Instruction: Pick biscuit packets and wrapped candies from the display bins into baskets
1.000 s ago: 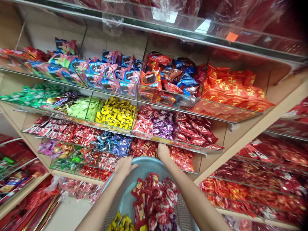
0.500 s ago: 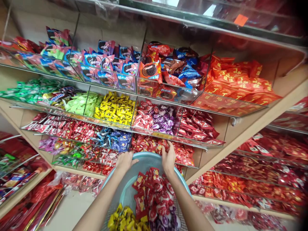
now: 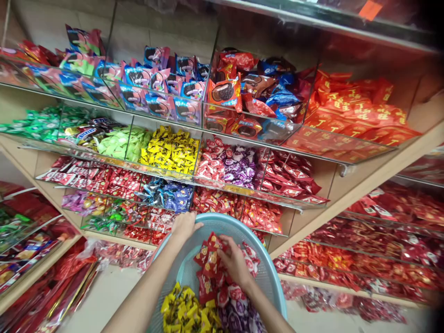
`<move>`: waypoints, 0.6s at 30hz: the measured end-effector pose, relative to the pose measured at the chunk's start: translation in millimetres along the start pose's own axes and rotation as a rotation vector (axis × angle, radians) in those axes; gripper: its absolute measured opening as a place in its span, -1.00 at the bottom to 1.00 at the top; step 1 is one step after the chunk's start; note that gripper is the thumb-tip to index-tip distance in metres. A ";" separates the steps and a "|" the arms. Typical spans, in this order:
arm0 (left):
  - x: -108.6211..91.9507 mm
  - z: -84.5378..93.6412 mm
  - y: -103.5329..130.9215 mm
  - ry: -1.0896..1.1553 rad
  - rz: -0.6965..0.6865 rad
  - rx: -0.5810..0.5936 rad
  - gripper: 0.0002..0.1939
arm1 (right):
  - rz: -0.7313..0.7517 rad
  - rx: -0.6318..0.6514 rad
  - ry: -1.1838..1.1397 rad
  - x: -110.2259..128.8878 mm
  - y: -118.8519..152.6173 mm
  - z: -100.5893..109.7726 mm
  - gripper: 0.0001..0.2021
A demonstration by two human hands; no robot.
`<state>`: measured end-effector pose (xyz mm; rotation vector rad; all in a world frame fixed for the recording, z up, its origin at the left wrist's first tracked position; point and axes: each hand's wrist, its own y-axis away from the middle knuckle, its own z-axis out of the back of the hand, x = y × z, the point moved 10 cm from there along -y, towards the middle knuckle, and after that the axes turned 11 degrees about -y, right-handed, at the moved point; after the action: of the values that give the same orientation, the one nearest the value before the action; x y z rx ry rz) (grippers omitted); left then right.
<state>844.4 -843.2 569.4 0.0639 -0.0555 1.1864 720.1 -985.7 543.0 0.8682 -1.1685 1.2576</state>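
Note:
My left hand is closed over the far left rim of a round, light-blue plastic basket. Inside the basket, my right hand has its fingers curled at some red candy packets; how many it grips is partly hidden by the hand. Yellow-wrapped candies lie in the lower left of the basket. Purple-and-white wrapped candies are heaped to their right, partly behind my right forearm, with red-and-white ones further up.
Beyond the basket stands a wooden shelf unit with clear dividers and lips. It holds red packets, yellow candies, purple candies and cookie packs. Another rack full of red packets is at the right.
My right hand has come down from the red packets on the lower shelf into the basket. My left hand stays on the rim; the view has shifted slightly.

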 end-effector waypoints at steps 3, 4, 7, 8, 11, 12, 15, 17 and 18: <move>-0.6 0.3 0.8 -0.005 -0.009 -0.008 -0.53 | 0.016 0.068 0.098 -11.0 16.9 -14.3 -0.60; -0.8 0.7 1.1 -0.006 -0.011 -0.010 -0.53 | 0.003 0.085 0.128 -14.7 21.2 -17.8 -0.57; -0.7 1.1 1.6 0.002 -0.007 -0.005 -0.53 | -0.005 0.098 0.247 -16.4 30.8 -23.5 -0.55; -0.7 1.3 1.6 0.006 -0.007 -0.004 -0.53 | 0.002 0.088 0.293 -14.3 32.7 -23.8 -0.56; -0.8 1.1 1.4 0.016 -0.006 -0.001 -0.53 | 0.003 0.058 0.415 -7.1 34.7 -22.3 -0.60; -0.8 0.7 1.3 0.020 -0.005 0.002 -0.52 | -0.005 0.049 0.442 -5.1 34.3 -21.0 -0.61; 0.2 -1.2 1.0 0.036 0.008 0.015 -0.52 | -0.030 0.019 0.474 -0.6 31.3 -14.4 -0.67; 0.5 -2.1 1.1 0.039 0.015 0.023 -0.52 | -0.052 0.001 0.499 -1.2 30.0 -9.4 -0.70; 0.5 -2.1 1.2 0.036 0.015 0.025 -0.52 | -0.065 0.002 0.520 -2.9 30.0 -8.0 -0.71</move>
<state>843.5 -842.2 567.4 0.0641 -0.0097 1.2031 692.2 -974.2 535.1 0.5266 -0.7174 1.3271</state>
